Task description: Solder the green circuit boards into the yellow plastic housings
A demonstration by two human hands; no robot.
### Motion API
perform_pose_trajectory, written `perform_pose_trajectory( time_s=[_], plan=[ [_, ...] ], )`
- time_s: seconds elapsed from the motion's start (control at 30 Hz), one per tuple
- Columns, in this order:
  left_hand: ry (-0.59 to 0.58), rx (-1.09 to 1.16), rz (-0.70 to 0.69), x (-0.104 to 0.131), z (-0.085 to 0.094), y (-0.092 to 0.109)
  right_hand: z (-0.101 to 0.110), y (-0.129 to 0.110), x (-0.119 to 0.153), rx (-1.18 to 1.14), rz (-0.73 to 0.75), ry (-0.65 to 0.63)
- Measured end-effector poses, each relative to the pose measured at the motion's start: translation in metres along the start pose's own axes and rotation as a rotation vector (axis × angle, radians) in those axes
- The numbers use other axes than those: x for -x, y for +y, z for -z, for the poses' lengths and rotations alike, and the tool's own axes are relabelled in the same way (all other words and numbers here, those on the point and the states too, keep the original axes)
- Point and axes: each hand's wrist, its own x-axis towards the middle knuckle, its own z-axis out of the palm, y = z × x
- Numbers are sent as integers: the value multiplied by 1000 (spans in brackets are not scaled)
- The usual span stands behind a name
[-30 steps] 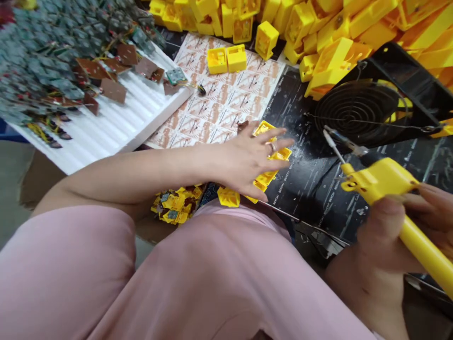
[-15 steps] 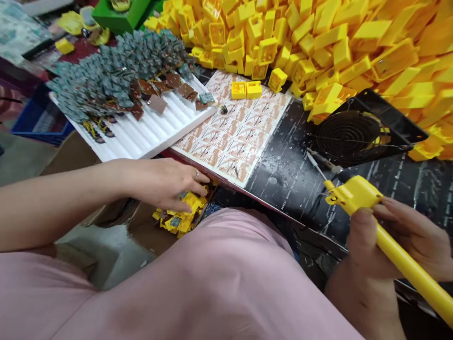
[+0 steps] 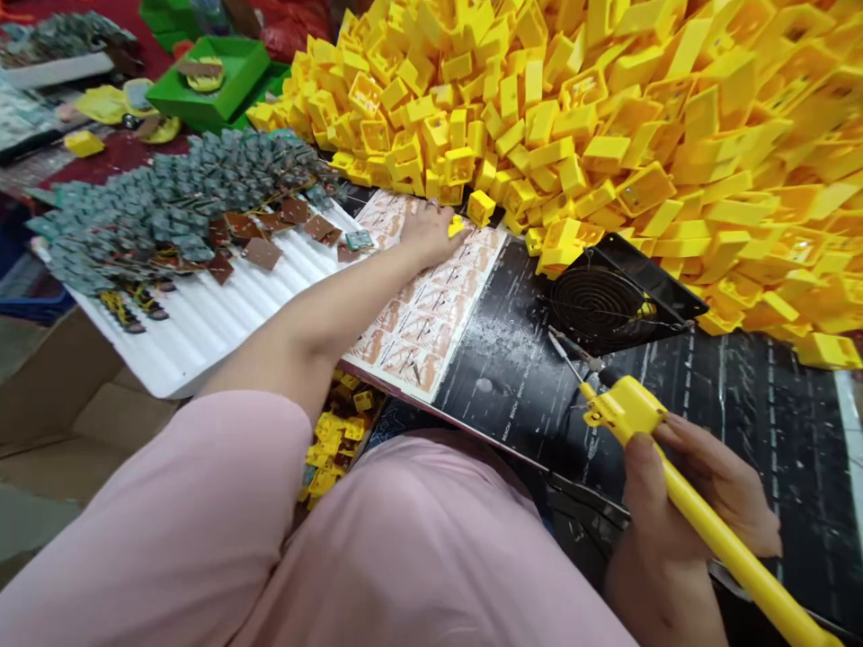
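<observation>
My left hand (image 3: pixel 431 235) reaches over the patterned board (image 3: pixel 404 346), its fingers around a small yellow housing (image 3: pixel 457 225) at the board's far end. Most of that housing is hidden by the fingers. On the right, my right hand (image 3: pixel 694 490) grips a yellow electric screwdriver (image 3: pixel 634 409), whose thin metal shaft points up and left over the black mat (image 3: pixel 499 377). Beside the left hand sits another yellow housing (image 3: pixel 481 208), at the edge of the large pile of yellow housings (image 3: pixel 553 126).
A white foam tray (image 3: pixel 162 346) holds many grey-green parts with wires and brown boards. The black fan (image 3: pixel 607 301) lies beyond the screwdriver tip. Green bins (image 3: pixel 233 81) stand at the back left. Below the table edge, a box contains yellow pieces (image 3: pixel 330 445).
My left hand has moved from the box below the table up to the yellow housings on the patterned board. The right hand keeps its hold on the screwdriver. The view has shifted.
</observation>
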Motion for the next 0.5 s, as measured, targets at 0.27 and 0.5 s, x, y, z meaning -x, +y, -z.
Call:
perform_pose_trajectory(
  time_s=[0.27, 0.5],
  plan=[
    [-118, -33, -818, 148, -6, 49, -24, -26, -11, -197, 242, -209],
    [-98, 330, -703, 185, -16, -2, -37, -26, -2, -194, 417, -543]
  ],
)
